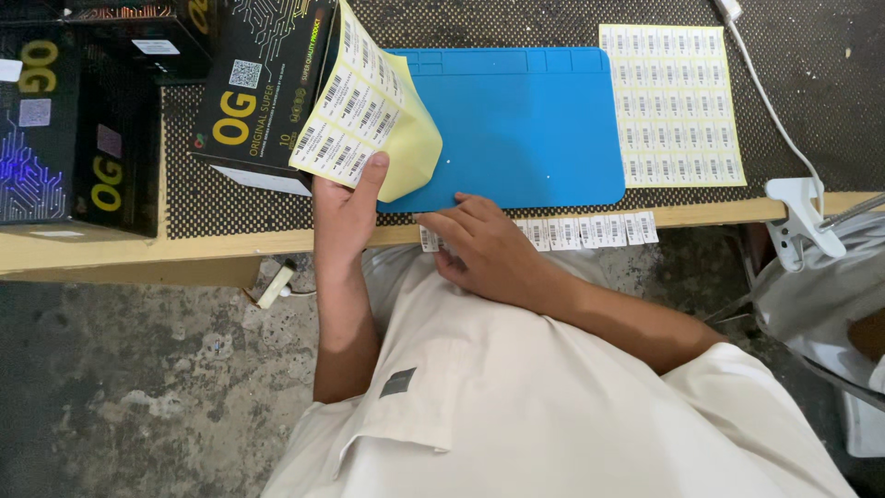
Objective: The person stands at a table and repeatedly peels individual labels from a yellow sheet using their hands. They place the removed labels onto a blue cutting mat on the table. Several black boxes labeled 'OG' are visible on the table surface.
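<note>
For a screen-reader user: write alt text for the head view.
Seen from above, a person's left hand holds up a curling yellow sheet of barcode labels while the right hand touches a strip of labels stuck along the wooden table edge. A blue mat, a black box and a flat label sheet lie on the table.

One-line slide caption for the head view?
Left hand lifts a barcode label sheet; right hand rests on a label strip.
</note>
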